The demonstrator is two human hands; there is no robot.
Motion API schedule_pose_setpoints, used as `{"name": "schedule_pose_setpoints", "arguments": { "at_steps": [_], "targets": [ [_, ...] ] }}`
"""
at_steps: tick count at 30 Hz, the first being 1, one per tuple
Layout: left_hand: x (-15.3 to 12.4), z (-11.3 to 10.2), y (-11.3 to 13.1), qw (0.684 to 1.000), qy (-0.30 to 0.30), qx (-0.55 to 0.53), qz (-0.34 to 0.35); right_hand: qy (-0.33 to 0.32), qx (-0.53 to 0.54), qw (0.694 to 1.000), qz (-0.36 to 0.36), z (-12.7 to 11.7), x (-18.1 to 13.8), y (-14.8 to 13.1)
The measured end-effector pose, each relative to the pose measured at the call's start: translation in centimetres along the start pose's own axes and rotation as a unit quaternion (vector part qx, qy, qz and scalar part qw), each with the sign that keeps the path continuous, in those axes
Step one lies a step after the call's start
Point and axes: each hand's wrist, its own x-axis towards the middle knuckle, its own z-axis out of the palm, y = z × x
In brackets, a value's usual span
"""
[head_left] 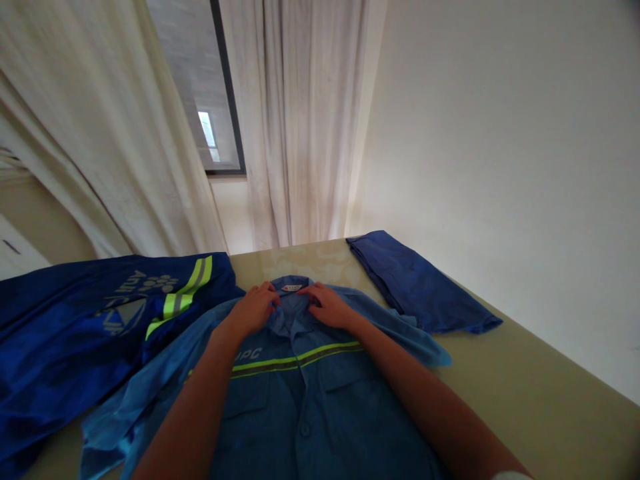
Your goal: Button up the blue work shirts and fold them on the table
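A blue work shirt (305,393) with a yellow-green and grey stripe across the chest lies front up before me, its collar at the far end. My left hand (255,308) is closed on the left side of the collar, fingers curled at its edge. On the other side of the neck opening, my right hand (327,305) grips the right collar edge. Between the hands a small white label (291,288) shows inside the neck. Both sleeves spread outward, and my forearms cover parts of the shirt front.
A dark blue jacket (75,333) with reflective stripes lies at the left. Folded dark blue cloth (420,280) lies at the back right of the beige surface (540,400). Behind stand pale curtains (305,120), a window (200,80) and a white wall (500,147).
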Motion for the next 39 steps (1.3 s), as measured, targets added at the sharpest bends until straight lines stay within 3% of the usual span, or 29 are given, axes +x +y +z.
{"name": "schedule_pose_setpoints", "arguments": {
  "at_steps": [2,5,10,14,21,25,31,35,39],
  "targets": [
    [0.5,0.5,0.5,0.999,0.014,-0.042,0.015,-0.017,-0.036,0.999,-0.036,0.0,-0.1,0.0],
    [0.6,0.9,0.9,0.996,0.003,-0.090,0.014,-0.018,-0.070,0.997,-0.032,0.3,-0.3,0.3],
    [-0.4,-0.7,0.6,0.980,-0.082,-0.169,0.064,0.046,-0.030,0.998,-0.025,1.1,-0.7,1.1],
    [-0.6,-1.5,0.7,0.978,-0.117,-0.159,0.070,0.088,0.018,0.995,-0.045,1.1,-1.0,1.1],
    [0.6,0.1,0.9,0.980,-0.052,-0.182,0.064,0.140,0.067,0.986,-0.063,0.4,-1.1,0.5],
    [1.0,1.2,1.4,0.974,-0.054,-0.206,0.072,0.148,0.068,0.983,-0.079,0.5,-1.2,0.6],
    [1.4,3.4,2.0,0.985,-0.012,-0.162,0.052,0.132,0.050,0.985,-0.098,0.6,-1.3,0.5],
    [1.5,4.7,2.1,0.991,0.048,-0.127,-0.010,0.088,0.000,0.990,-0.113,1.1,-1.2,0.2],
    [1.4,4.8,1.9,0.981,0.070,-0.176,-0.032,0.045,-0.066,0.992,-0.103,1.9,-0.8,0.0]
  ]
}}
